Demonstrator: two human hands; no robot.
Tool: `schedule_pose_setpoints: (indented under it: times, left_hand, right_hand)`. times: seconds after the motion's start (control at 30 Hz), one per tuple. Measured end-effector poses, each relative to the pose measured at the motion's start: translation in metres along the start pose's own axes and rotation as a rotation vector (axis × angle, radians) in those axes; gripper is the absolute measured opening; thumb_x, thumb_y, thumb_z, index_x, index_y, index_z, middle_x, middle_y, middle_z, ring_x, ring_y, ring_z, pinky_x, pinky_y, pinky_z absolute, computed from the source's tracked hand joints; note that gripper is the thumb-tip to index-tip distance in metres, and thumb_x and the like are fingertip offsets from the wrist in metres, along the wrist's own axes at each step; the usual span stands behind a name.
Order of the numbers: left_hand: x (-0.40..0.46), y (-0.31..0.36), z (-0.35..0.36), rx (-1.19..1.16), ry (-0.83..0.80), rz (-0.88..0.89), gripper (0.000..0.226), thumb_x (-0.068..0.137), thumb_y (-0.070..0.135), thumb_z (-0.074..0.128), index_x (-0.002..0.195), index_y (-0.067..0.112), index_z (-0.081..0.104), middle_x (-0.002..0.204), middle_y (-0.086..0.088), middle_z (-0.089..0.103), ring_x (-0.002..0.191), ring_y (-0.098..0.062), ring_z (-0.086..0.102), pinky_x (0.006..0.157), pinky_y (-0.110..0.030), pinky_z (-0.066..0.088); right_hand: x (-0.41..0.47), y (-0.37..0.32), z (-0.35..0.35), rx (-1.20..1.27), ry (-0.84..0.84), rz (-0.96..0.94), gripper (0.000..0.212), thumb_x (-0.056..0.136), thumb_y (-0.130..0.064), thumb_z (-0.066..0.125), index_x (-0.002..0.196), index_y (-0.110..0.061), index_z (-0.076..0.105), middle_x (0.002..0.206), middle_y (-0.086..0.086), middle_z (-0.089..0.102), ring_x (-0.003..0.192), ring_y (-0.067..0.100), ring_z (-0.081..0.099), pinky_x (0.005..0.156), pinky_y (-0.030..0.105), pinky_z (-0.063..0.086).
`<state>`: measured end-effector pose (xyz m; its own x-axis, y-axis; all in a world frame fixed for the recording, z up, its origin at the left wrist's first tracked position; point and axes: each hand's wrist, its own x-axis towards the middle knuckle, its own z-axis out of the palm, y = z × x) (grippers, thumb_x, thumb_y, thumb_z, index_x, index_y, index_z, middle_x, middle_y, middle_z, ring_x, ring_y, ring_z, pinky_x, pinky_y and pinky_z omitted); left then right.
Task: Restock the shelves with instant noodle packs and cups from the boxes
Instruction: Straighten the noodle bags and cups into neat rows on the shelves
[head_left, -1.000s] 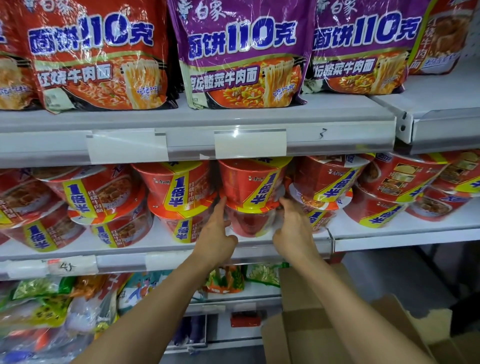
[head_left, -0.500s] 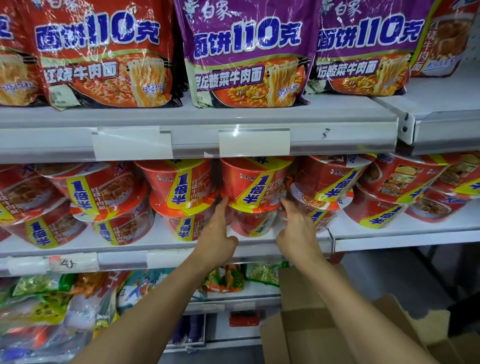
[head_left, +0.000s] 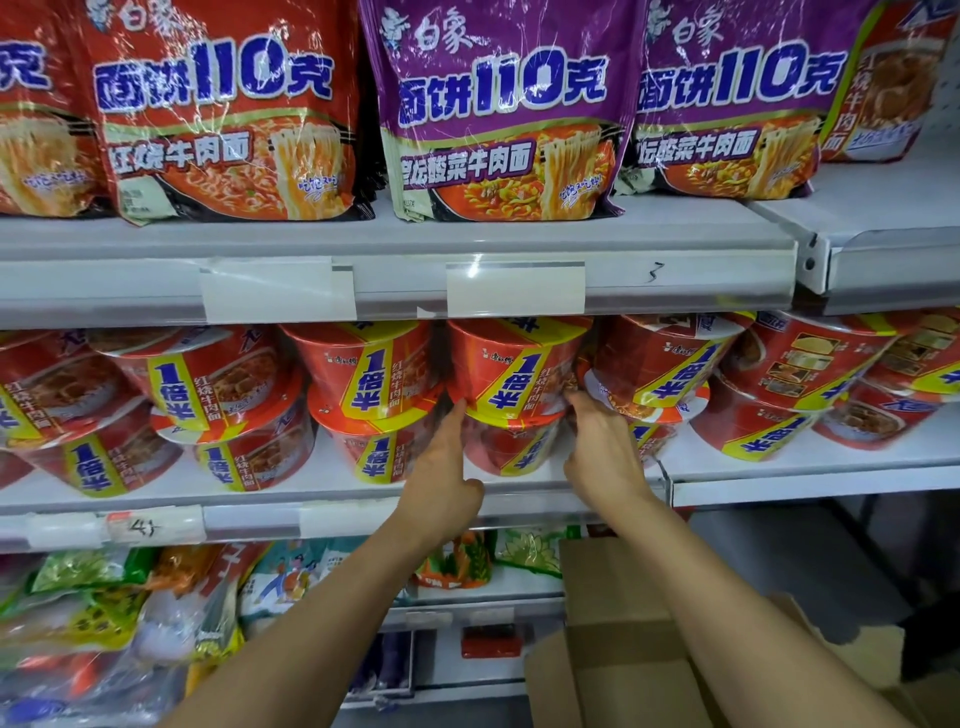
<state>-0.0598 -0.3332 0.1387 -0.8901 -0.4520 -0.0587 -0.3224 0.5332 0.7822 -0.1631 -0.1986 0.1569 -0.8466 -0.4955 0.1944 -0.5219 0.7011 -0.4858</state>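
Red noodle pack (head_left: 228, 109) on the top shelf reads 白象, 面饼110克 and 红烧牛肉面 — the purple pack (head_left: 498, 114) beside it carries 白象, 面饼110克 and 老坛酸菜牛肉面. Stacked red noodle cups (head_left: 514, 364) below bear yellow bands printed 1倍半, with 红烧牛肉面 on their sides. Handwritten marks — "3" on the upper shelf rail (head_left: 657, 271), "4" on the lower rail tag (head_left: 137, 527).

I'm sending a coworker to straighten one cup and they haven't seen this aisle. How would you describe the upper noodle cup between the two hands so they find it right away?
Find the middle shelf, the one under the row of big red and purple noodle packs. Its cups sit stacked two high; take the upper red cup just below the blank right-hand price tag. It alone has the left hand and right hand touching its sides.
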Motion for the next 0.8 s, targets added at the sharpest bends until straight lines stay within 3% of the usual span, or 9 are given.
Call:
schedule_pose_setpoints:
  times: [0.33, 0.53, 0.67, 0.8]
  left_hand:
    - [0.004, 0.002, -0.005, -0.015, -0.006, -0.009, 0.095, 0.079, -0.008, 0.060, 0.151, 0.025, 0.008, 0.151, 0.000, 0.036, 0.136, -0.020, 0.039, 0.106, -0.034, 0.038]
    - [0.002, 0.007, -0.006, -0.001, -0.022, 0.005, 0.094, 0.081, -0.001, 0.065, 0.151, 0.026, 0.008, 0.151, -0.001, 0.035, 0.137, -0.023, 0.037, 0.106, -0.033, 0.035]
    - [0.002, 0.008, -0.005, 0.006, -0.013, -0.006, 0.095, 0.082, 0.000, 0.065, 0.151, 0.027, 0.006, 0.152, 0.000, 0.035, 0.136, -0.024, 0.039, 0.105, -0.034, 0.038]
    - [0.000, 0.009, -0.007, 0.011, -0.021, -0.003, 0.093, 0.083, 0.000, 0.064, 0.151, 0.027, 0.007, 0.151, -0.002, 0.037, 0.135, -0.025, 0.040, 0.103, -0.036, 0.040]
  right_hand:
    - [-0.007, -0.004, -0.003, -0.019, 0.020, 0.004, 0.043, 0.083, 0.010, 0.052, 0.122, -0.007, 0.056, 0.114, 0.015, 0.064, 0.103, 0.033, 0.060, 0.080, 0.036, 0.049]
    - [-0.013, 0.009, -0.005, 0.015, 0.038, 0.185, 0.066, 0.086, 0.004, 0.049, 0.145, -0.016, 0.029, 0.108, 0.019, 0.062, 0.096, 0.041, 0.058, 0.065, 0.034, 0.037]
    - [-0.013, 0.013, -0.008, -0.033, 0.027, 0.225, 0.058, 0.085, 0.006, 0.051, 0.139, -0.008, 0.035, 0.108, 0.025, 0.061, 0.097, 0.043, 0.058, 0.071, 0.038, 0.044]
    - [-0.014, 0.016, -0.011, -0.056, 0.022, 0.244, 0.052, 0.085, 0.006, 0.052, 0.134, -0.006, 0.038, 0.111, 0.024, 0.059, 0.099, 0.043, 0.057, 0.069, 0.034, 0.038]
